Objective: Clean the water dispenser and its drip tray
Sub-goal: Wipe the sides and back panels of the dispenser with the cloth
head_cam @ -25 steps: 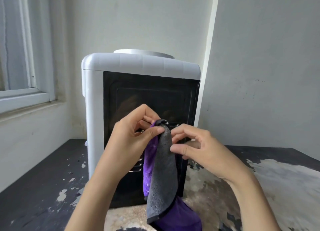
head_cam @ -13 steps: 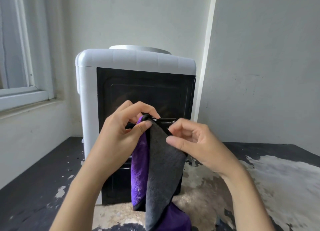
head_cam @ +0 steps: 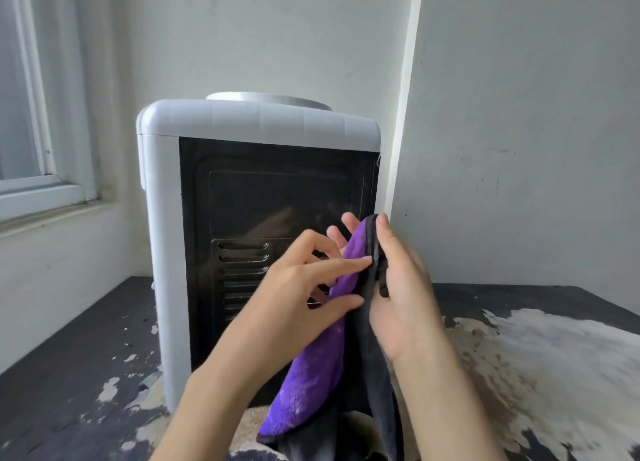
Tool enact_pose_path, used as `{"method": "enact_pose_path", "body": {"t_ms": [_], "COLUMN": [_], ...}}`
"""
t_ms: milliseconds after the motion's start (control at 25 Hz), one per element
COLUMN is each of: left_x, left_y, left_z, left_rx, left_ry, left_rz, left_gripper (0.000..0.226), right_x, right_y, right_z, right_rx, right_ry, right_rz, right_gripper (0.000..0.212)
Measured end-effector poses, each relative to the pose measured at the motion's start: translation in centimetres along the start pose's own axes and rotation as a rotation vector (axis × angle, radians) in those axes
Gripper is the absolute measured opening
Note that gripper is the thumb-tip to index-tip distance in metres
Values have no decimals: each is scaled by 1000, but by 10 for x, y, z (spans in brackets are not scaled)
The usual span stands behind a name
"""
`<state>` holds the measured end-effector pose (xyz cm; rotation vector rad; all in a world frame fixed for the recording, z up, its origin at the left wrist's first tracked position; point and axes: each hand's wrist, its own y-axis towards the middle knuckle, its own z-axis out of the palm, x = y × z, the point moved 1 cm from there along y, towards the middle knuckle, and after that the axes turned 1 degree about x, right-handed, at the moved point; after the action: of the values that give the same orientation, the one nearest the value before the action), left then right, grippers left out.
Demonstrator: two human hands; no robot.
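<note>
A white water dispenser (head_cam: 249,121) stands on the worn dark table (head_cam: 69,363), its black back panel with vent slots facing me. In front of that panel I hold a purple and grey cloth (head_cam: 311,381) that hangs down from both hands. My left hand (head_cam: 298,294) pinches the purple side between thumb and fingers. My right hand (head_cam: 398,280) is wrapped in the cloth's upper edge, with its thumb over the grey side and its fingers behind. The drip tray is not in view.
A window with a white frame (head_cam: 38,187) sits at the left above a sill. Grey walls meet at a white corner strip (head_cam: 405,90) just right of the dispenser. The table's right part (head_cam: 554,363) has paint worn to pale patches.
The cloth has shifted right and been refolded, showing more purple. My right hand went from pinching its top edge to holding it across the palm. The dispenser's vent slots became visible.
</note>
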<state>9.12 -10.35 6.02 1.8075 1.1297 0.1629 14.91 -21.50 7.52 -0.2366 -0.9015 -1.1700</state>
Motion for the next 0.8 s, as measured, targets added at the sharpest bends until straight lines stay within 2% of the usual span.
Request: {"method": "enact_pose_path", "body": {"t_ms": [120,240,360,440,520,640,800], "left_x": [-1,2,5,10,17,26,30], "left_y": [-2,-3,-4,-7,-10,-13,-15], "left_z": [2,-12,-38,-54,-65,-72,-72], "left_rx": [125,219,102,-23,-94,-110,-114], "left_ry": [-76,-17,-42,-70,-74,-54,-53], "left_rz": [-61,-91,-152,-223,-288,-354,-385], "left_gripper": [45,42,28,30,28,25,25], "right_x": [-6,-16,-24,-30,-38,-44,-41], "right_y": [2,3,1,1,0,3,12], "right_z": [0,-3,-13,-23,-31,-37,-38], "right_rx": [-48,-67,-166,-114,-30,-5,-16], "right_ry": [-73,-203,-733,-1029,-1297,-1534,-1556], "right_rz": [-70,-247,-658,-922,-1072,-1114,-1161], "right_gripper": [27,16,12,13,16,39,24]}}
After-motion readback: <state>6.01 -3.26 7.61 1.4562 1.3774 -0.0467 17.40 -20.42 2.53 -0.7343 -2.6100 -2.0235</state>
